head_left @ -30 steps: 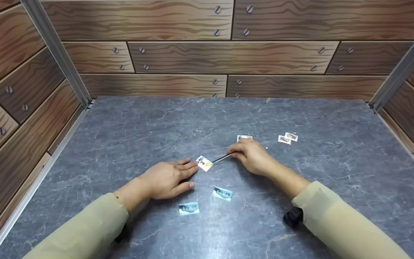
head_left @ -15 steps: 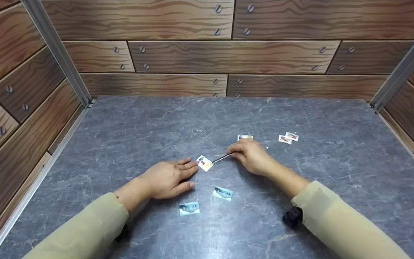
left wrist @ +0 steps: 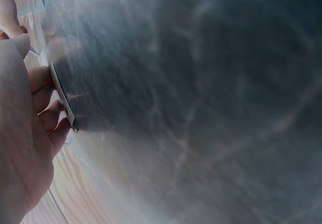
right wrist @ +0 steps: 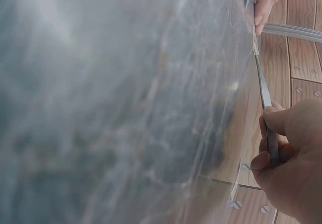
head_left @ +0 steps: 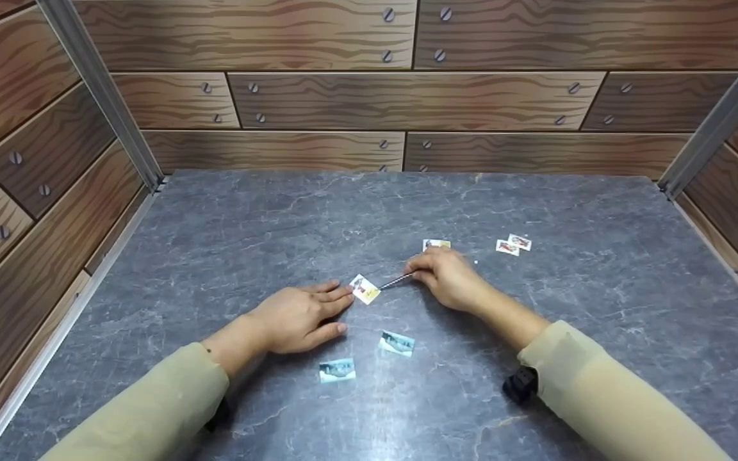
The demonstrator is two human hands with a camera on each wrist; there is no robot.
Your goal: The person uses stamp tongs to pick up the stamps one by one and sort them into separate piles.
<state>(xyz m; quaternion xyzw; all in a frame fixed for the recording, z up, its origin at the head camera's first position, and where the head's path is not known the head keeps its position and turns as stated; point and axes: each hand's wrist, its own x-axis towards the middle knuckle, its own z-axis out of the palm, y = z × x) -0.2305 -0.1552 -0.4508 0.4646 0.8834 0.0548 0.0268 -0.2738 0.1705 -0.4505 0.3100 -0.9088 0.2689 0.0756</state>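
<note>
Two cards (head_left: pixel 397 344) lie near outstretched left hand (head_left: pixel 300 318) touching another (head_left: pixel 365 290); right hand (head_left: pixel 451 276) pinches tweezers (right wrist: pixel 264 89).

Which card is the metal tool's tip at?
The pale card touching the left hand; the metal tool in the right hand ends at its right corner. No other card lies at that tip.
</note>
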